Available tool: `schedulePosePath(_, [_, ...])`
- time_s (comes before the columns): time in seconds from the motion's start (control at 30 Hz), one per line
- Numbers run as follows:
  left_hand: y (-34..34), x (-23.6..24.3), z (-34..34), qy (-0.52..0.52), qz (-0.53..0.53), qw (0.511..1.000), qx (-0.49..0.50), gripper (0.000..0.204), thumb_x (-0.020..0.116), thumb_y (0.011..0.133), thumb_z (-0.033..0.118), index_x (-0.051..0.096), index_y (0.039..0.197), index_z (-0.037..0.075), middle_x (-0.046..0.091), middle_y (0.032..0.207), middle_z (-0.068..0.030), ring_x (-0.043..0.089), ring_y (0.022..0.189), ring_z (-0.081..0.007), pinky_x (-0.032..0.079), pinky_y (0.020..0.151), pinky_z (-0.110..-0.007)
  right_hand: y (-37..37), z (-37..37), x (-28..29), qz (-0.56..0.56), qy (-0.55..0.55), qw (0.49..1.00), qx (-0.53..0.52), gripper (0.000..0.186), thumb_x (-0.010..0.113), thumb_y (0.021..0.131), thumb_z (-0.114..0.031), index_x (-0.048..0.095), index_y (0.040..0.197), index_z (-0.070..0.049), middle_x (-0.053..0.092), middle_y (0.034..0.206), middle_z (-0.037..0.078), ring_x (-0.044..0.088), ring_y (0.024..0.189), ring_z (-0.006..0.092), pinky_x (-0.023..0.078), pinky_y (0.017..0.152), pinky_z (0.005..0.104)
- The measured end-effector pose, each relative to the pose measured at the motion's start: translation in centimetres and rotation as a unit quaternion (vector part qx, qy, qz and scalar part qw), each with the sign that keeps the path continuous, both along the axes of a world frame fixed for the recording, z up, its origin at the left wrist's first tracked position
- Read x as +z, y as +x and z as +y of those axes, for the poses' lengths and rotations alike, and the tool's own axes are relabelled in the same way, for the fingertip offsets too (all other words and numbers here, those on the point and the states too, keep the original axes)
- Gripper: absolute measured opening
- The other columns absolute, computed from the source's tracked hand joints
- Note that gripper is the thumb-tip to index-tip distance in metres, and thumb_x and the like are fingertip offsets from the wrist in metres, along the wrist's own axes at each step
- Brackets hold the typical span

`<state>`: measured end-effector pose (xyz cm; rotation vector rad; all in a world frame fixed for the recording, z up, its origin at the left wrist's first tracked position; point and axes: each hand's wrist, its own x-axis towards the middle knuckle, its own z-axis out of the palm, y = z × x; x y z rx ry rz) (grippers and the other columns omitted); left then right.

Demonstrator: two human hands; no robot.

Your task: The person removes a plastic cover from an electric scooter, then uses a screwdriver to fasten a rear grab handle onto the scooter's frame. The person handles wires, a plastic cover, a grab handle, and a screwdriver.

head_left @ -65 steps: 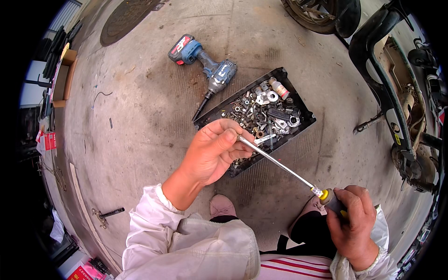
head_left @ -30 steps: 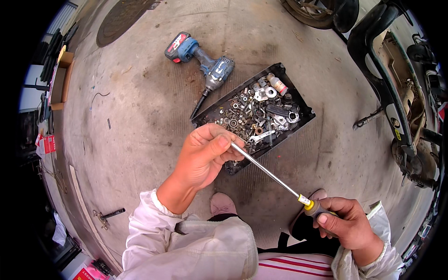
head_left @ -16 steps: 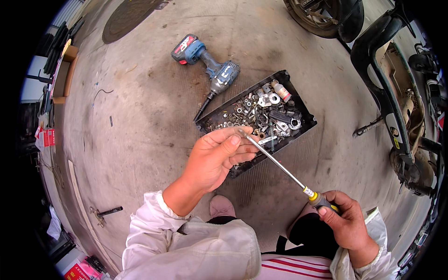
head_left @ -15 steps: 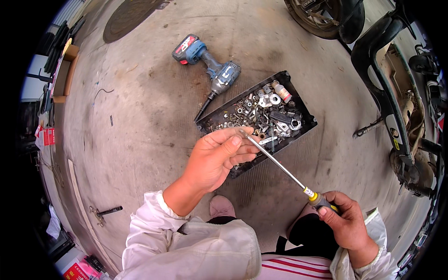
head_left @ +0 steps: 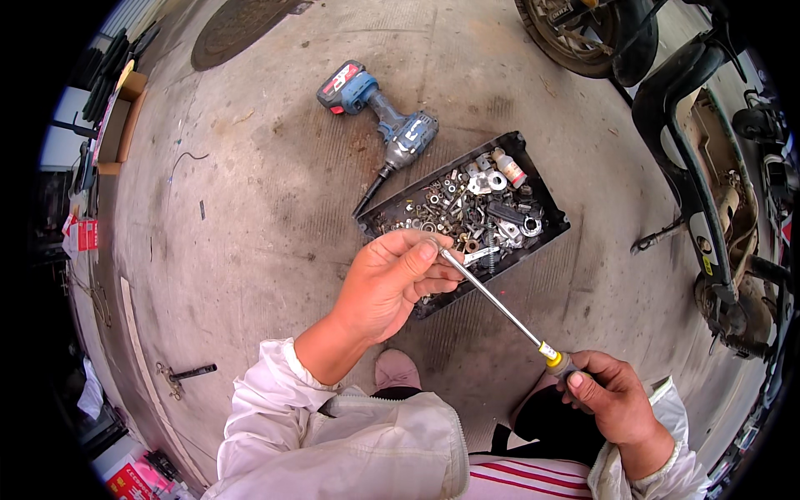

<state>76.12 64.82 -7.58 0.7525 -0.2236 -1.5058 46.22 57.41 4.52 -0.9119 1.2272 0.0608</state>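
Note:
A screwdriver with a long bright shaft and a grey and yellow handle slants across in front of me. My right hand is closed around its handle at the lower right. At the other end, the thumb and forefinger of my left hand pinch together right at the tip. Whatever small piece sits between those fingers is too small and covered to make out. Beyond and below the left fingers lies a black tray of nuts, bolts, washers and metal parts, partly hidden by that hand.
On the floor behind the tray's left corner lies a blue cordless impact wrench. A small white bottle rests in the tray. Motor-scooter parts stand at the right. A T-shaped tool and cardboard box are on the left.
My right-hand fingers have shifted around the screwdriver handle, covering more of it. The left hand keeps its pinch at the tip. The whole view has shifted slightly.

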Motion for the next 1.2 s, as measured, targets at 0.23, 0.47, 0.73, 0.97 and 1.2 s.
schedulePosePath(0.23, [0.1,0.3,-0.1,-0.004,0.007,1.0,0.005,0.022,0.057,0.102,0.016,0.061,0.117,0.001,0.07,0.104,-0.0142,0.071,0.094,-0.0216,0.06,0.083,-0.034,0.1,-0.1,0.3,0.013,0.032,0.999,0.018,0.021,0.066,0.097,-0.017,0.064,0.108,0.001,0.057,0.095,0.002,0.055,0.078,0.007,0.046,0.071,0.0209])
schedulePosePath(0.47, [0.5,0.1,0.2,-0.039,0.024,0.999,0.017,0.019,0.058,0.101,0.016,0.061,0.112,0.001,0.069,0.104,-0.014,0.07,0.092,-0.0212,0.06,0.082,-0.035,-0.2,0.9,0.0,-0.062,-0.034,0.998,0.004,0.032,0.078,0.086,-0.004,0.059,0.111,0.001,0.054,0.094,-0.001,0.053,0.08,0.004,0.046,0.069,0.0206])
schedulePosePath(0.73, [0.5,0.4,0.6,-0.051,0.008,0.998,0.037,0.019,0.06,0.099,0.017,0.06,0.11,0.001,0.068,0.104,-0.0146,0.07,0.093,-0.0221,0.061,0.082,-0.036,0.2,0.0,1.2,0.002,0.007,0.998,0.06,0.018,0.072,0.092,-0.011,0.063,0.1,0.002,0.058,0.079,-0.004,0.051,0.071,0.0029,0.042,0.063,0.0183])
schedulePosePath(0.97, [0.4,0.4,0.9,-0.057,0.014,0.997,0.051,0.02,0.06,0.099,0.016,0.059,0.112,0.001,0.067,0.104,-0.0156,0.07,0.092,-0.0223,0.062,0.082,-0.037,0.2,0.6,0.8,-0.059,-0.014,0.998,0.017,0.025,0.077,0.088,-0.012,0.057,0.098,-0.001,0.055,0.077,-0.004,0.049,0.069,0.0016,0.04,0.062,0.0175])
schedulePosePath(1.2, [0.6,0.5,0.9,-0.072,-0.012,0.996,0.049,0.022,0.062,0.098,0.019,0.057,0.11,0.002,0.065,0.103,-0.0155,0.069,0.092,-0.0224,0.062,0.081,-0.037,0.1,-0.2,1.3,-0.038,0.034,0.997,0.049,0.026,0.075,0.09,-0.014,0.057,0.103,0.001,0.059,0.082,-0.001,0.049,0.069,0.0024,0.041,0.062,0.0187])
